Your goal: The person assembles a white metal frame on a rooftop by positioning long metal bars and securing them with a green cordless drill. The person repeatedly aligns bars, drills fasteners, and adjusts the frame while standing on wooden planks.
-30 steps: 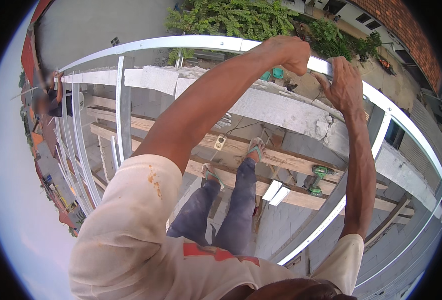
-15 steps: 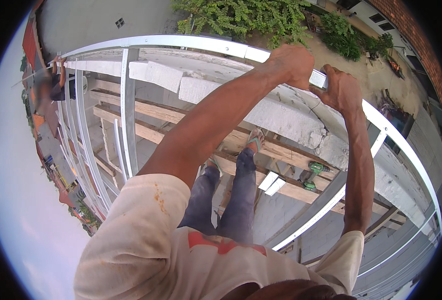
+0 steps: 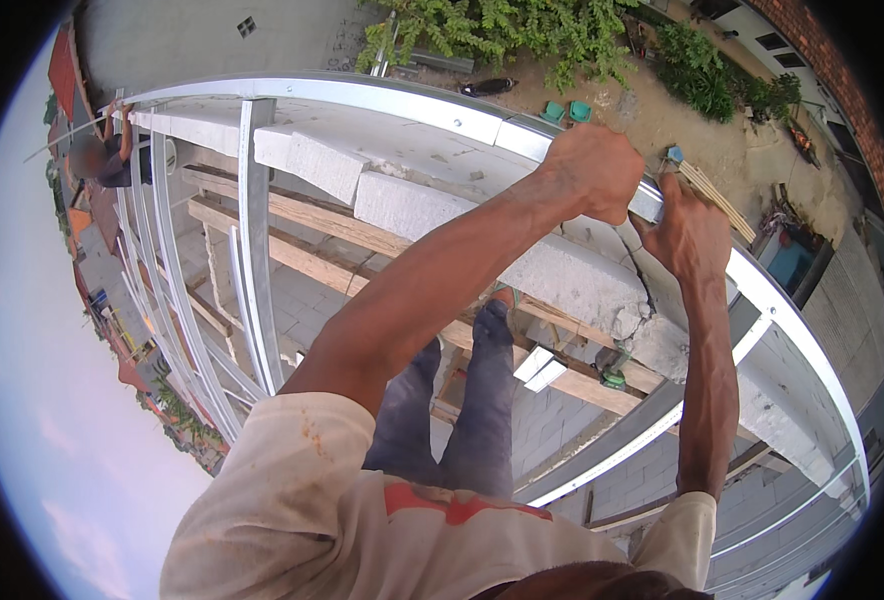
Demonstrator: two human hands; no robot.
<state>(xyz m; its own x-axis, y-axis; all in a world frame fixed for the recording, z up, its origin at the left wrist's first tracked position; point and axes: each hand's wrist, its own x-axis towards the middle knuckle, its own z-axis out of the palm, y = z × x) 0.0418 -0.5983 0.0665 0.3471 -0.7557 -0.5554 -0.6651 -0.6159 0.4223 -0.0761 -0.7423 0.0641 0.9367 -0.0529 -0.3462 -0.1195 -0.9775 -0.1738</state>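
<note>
I have the left hand clenched over the metal rail and the right hand grasping it just beside; the rail runs along the wall. My feed has just tipped outward, showing more yard, but both grips stayed, so I judge the rail remains under control

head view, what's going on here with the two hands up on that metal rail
A person grips a silver metal rail with both bare hands, the left hand and the right hand close together. It is part of a metal frame above a rough, pale ledge. Below are wooden planks, with a green drill resting on them. At the far left, a co-worker has raised hands near the frame.
</note>
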